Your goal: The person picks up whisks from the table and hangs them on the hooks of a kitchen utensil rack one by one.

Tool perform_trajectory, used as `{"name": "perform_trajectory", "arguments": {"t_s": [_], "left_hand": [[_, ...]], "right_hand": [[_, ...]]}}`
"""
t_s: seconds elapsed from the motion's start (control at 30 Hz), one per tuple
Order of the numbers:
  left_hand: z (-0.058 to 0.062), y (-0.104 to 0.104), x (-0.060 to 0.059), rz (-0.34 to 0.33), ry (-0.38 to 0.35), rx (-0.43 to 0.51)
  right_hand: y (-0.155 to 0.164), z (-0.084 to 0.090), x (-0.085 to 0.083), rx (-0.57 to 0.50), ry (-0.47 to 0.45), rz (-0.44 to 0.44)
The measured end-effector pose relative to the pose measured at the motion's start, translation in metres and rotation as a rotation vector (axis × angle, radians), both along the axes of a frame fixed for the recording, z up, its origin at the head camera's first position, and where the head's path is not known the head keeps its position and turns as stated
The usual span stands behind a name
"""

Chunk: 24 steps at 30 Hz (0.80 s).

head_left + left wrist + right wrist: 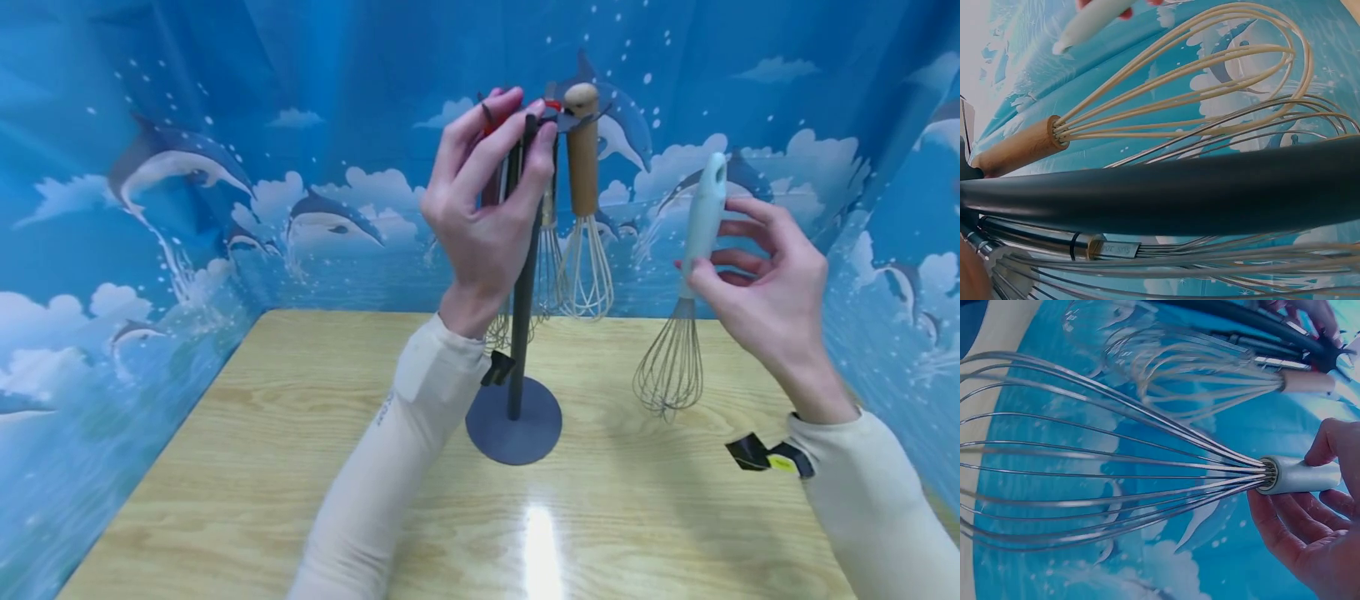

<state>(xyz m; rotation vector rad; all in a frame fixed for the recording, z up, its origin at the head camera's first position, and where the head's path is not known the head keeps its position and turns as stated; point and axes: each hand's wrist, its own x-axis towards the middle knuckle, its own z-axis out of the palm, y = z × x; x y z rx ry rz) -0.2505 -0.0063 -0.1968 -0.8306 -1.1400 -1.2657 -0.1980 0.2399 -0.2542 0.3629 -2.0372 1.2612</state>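
Note:
A dark grey rack (514, 425) with a round base and a tall pole stands mid-table. My left hand (525, 133) grips the top of its pole; the pole fills the left wrist view (1179, 194). From the rack's top hang a wooden-handled whisk (582, 167) (1022, 147) and a steel-handled whisk (1110, 249), with something red partly hidden behind my fingers. My right hand (720, 250) holds a pale green-handled whisk (701, 225) upright, to the right of the rack and apart from it. Its wires (671, 367) point down. The right wrist view shows fingers and thumb round that handle (1304, 476).
The wooden table (262, 467) is walled on three sides by blue fabric (187, 167) printed with dolphins and clouds. A light glare lies on the table's near middle. Both arms wear cream sleeves, each with a black wrist strap.

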Motion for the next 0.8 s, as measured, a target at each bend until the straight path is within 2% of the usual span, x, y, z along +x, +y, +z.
{"name": "perform_trajectory", "arguments": {"t_s": [0.3, 0.53, 0.67, 0.8], "left_hand": [[0.000, 0.002, 0.002, 0.055, 0.016, -0.013], [0.000, 0.004, 0.004, 0.100, 0.029, -0.047], [0.000, 0.005, 0.005, 0.105, 0.034, -0.043], [0.000, 0.006, 0.005, 0.097, 0.030, -0.029]], "right_hand": [[-0.021, 0.017, 0.011, -0.021, 0.070, 0.085], [-0.037, 0.029, 0.010, -0.157, 0.097, 0.228], [-0.044, 0.034, 0.009, -0.169, 0.112, 0.247], [-0.050, 0.039, 0.008, -0.117, 0.134, 0.223]]}}
